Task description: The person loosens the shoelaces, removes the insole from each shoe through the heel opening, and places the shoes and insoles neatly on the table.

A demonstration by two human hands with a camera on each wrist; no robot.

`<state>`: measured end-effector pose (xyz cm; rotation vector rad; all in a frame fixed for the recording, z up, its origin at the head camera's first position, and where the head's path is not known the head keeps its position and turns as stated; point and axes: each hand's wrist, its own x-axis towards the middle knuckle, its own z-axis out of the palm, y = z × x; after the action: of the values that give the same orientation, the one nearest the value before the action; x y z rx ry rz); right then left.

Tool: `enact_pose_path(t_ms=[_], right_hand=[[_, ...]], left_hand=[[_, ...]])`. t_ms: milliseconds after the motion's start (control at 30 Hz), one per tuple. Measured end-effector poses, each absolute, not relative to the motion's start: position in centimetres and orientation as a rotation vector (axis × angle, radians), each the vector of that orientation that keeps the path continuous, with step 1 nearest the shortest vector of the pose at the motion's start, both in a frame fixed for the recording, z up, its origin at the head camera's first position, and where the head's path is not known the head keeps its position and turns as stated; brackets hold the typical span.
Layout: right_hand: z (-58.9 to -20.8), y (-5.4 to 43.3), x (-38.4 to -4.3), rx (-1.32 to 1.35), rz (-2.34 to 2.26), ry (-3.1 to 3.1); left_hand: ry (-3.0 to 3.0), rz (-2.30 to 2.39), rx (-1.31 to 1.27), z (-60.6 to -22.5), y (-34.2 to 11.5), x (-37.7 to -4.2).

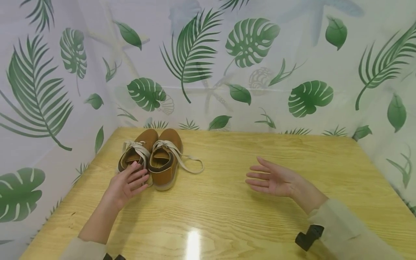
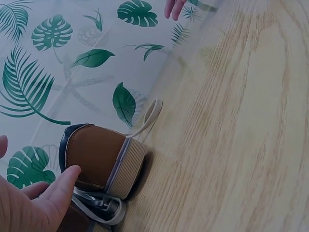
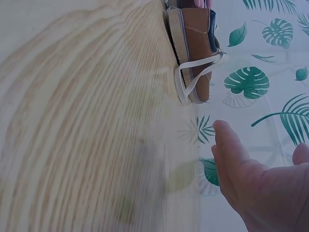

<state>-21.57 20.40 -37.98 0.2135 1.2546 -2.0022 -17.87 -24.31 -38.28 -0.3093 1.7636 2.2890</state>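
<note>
Table (image 1: 224,213): wood-look top, wavy grain, light yellow-brown, glossy. Far edge sits right up against the back wall (image 1: 273,108); side walls left (image 1: 19,151) and right (image 1: 373,159) flare out toward me. All three in the same whitish sheeting: green palm fronds (image 1: 191,54), split leaves (image 1: 251,39), faint starfish (image 1: 117,45) and shells (image 1: 260,79). Faint horizontal crease (image 1: 224,88) across the back one. Small dark mark (image 1: 73,213) near the tabletop's left edge. One hard white glare (image 1: 193,245) at the near side, otherwise light's soft and fairly even.
</note>
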Motion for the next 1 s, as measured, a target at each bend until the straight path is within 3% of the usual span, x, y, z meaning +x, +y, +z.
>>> enact_pose_path(t_ms=[1000], right_hand=[[-37.4, 16.6, -24.0, 0.257, -1.98, 1.195]], left_hand=[[1.703, 2.314, -0.355, -38.7, -24.4, -18.1]])
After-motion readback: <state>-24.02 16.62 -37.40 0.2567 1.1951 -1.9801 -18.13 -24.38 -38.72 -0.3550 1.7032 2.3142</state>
